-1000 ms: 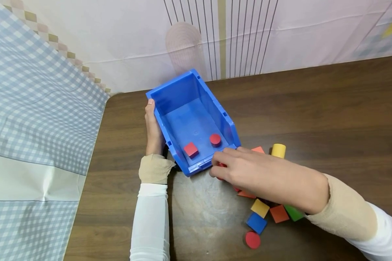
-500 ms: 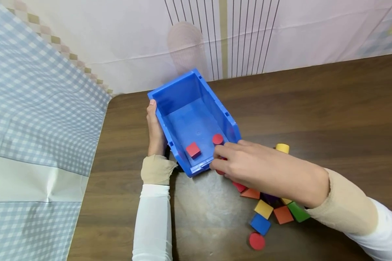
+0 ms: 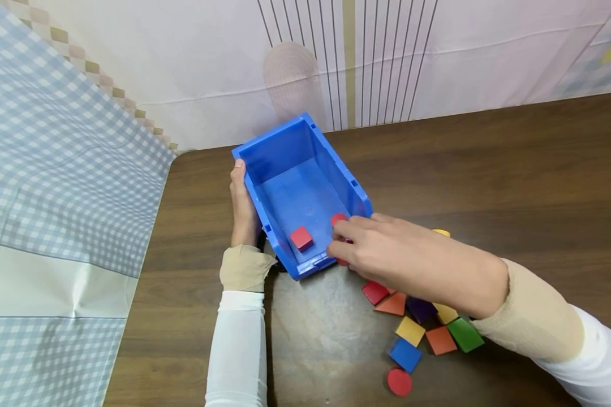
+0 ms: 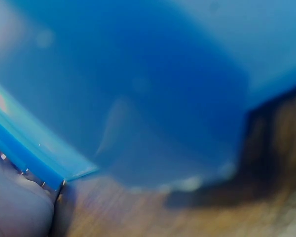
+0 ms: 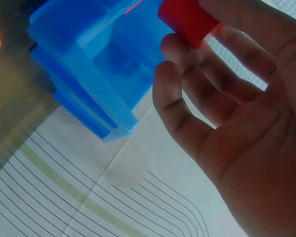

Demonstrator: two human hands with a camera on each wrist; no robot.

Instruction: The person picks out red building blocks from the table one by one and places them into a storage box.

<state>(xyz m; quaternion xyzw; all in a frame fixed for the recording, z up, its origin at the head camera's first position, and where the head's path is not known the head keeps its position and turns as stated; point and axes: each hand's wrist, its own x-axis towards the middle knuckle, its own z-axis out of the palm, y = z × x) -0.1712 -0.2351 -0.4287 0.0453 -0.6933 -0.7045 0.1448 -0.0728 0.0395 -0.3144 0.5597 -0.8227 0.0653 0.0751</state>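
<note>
A blue plastic bin (image 3: pixel 305 186) stands tilted to the left in the head view, near the table's back edge. My left hand (image 3: pixel 242 206) grips its left wall, thumb at the rim. Inside lie a red cube (image 3: pixel 301 238) and a red cylinder (image 3: pixel 338 219), partly covered by fingers. At the bin's low front lip, my right hand (image 3: pixel 382 249) pinches another red cylinder (image 5: pixel 187 19) between thumb and fingers. The bin's blue wall (image 4: pixel 138 98) fills the left wrist view, blurred.
Right of the bin, loose blocks lie on the wooden table (image 3: pixel 514 186): a red disc-topped block (image 3: pixel 399 382), a blue block (image 3: pixel 405 355), a yellow one (image 3: pixel 410 331), an orange one (image 3: pixel 441 340), a green one (image 3: pixel 465 334) and several others. A patterned cloth (image 3: pixel 203 68) hangs behind.
The right hand, with the red cylinder pinched in it, has shifted slightly up over the bin's front lip. The left hand keeps its grip on the bin; the whole view has drifted slightly.
</note>
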